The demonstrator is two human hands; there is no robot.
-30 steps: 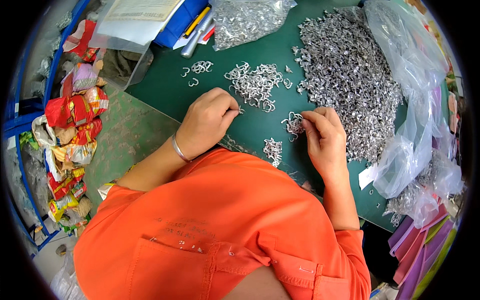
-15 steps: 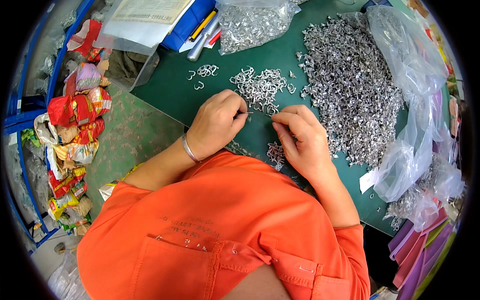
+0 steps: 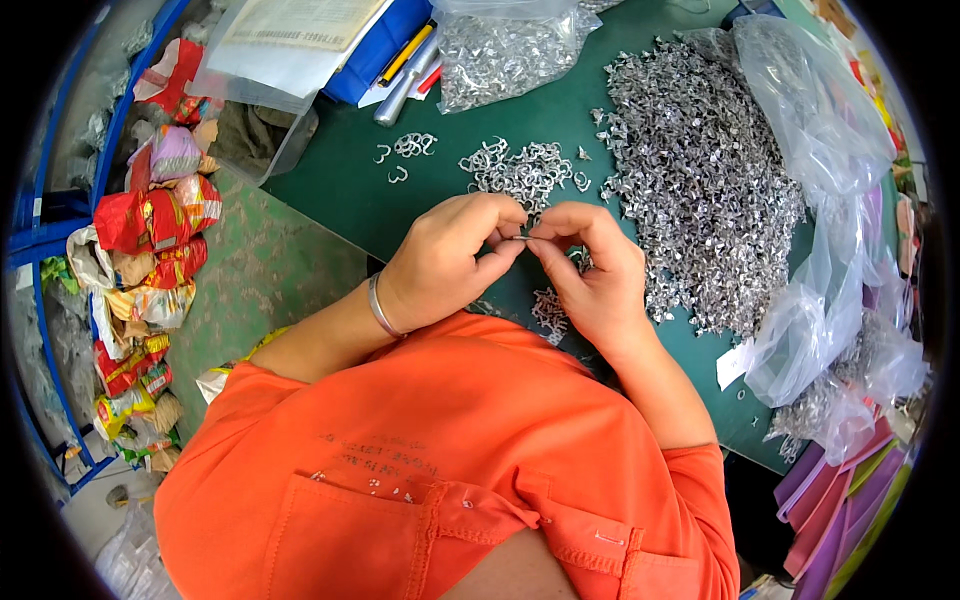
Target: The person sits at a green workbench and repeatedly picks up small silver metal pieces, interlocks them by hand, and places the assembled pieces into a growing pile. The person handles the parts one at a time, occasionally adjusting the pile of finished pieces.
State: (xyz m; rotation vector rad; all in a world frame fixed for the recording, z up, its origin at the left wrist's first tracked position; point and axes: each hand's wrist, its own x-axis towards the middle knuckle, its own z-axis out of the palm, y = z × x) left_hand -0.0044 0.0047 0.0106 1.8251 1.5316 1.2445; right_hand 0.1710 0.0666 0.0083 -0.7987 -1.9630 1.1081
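Observation:
My left hand (image 3: 450, 250), with a silver bangle (image 3: 380, 305) on its wrist, pinches a thin silvery metal piece (image 3: 521, 238) between thumb and forefinger. Fingertip to fingertip with it, my right hand (image 3: 597, 262) is also closed in a pinch at the piece's other end. Whether a second small part sits in the right fingers is too small to tell. Just beyond my hands lies a pile of curved silver metal clips (image 3: 522, 170). A smaller pile of little metal parts (image 3: 550, 312) shows below my right hand, close to my body.
A large heap of small shiny metal pieces (image 3: 700, 190) covers the right of the green table (image 3: 340, 170). Clear plastic bags (image 3: 830, 150) lie beyond it. A filled bag (image 3: 510, 55), a blue box (image 3: 370, 50) and a screwdriver (image 3: 405, 85) are at the back.
My hands have come together over the table; earlier they were apart, the left holding the thin metal piece. Left moved right, and right moved slightly left.

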